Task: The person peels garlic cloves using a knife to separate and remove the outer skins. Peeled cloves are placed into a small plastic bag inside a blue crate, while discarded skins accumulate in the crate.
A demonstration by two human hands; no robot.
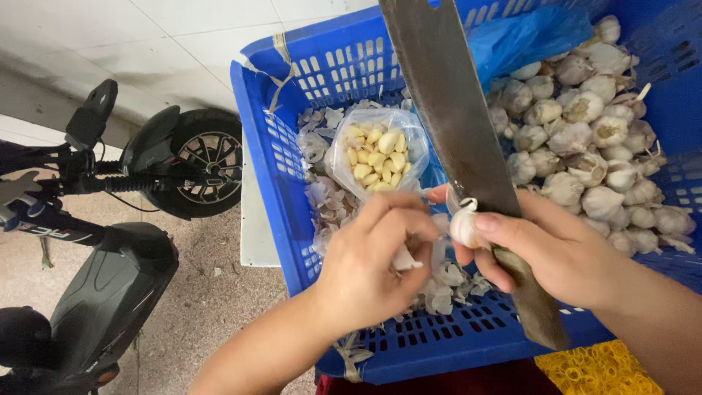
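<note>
Here, at the far left, a dark electric scooter (95, 241) stands on a speckled floor (212, 300), its front wheel (208, 157) near the left wall of a blue plastic crate (263, 168). The crate has slotted walls and a slotted bottom.

Inside the crate, toward its left side, a clear plastic bag (380, 157) lies open and holds peeled garlic cloves (379, 159), pale yellow. Loose papery garlic skins (322, 197) lie around the bag and across the crate bottom below it.

The left hand (373, 263) is over the near part of the crate, back of the hand upward. Its fingers are curled inward and pinched narrowly on a small pale piece (404, 257) of garlic; whether that piece is a clove or skin cannot be told.

Just beside it, the right hand (552, 249) grips the handle of a large cleaver (453, 110), whose dark blade rises toward the top edge of the view. The thumb and fingers of the same hand also clamp a garlic bulb (465, 225) against the blade near the handle. The bulb sits between the two hands, above the crate.

Further right, a heap of whole unpeeled garlic bulbs (585, 139) fills the right side of the crate, with a blue plastic bag (526, 36) at its top. A yellow mesh item (599, 369) shows at the lower right.
</note>
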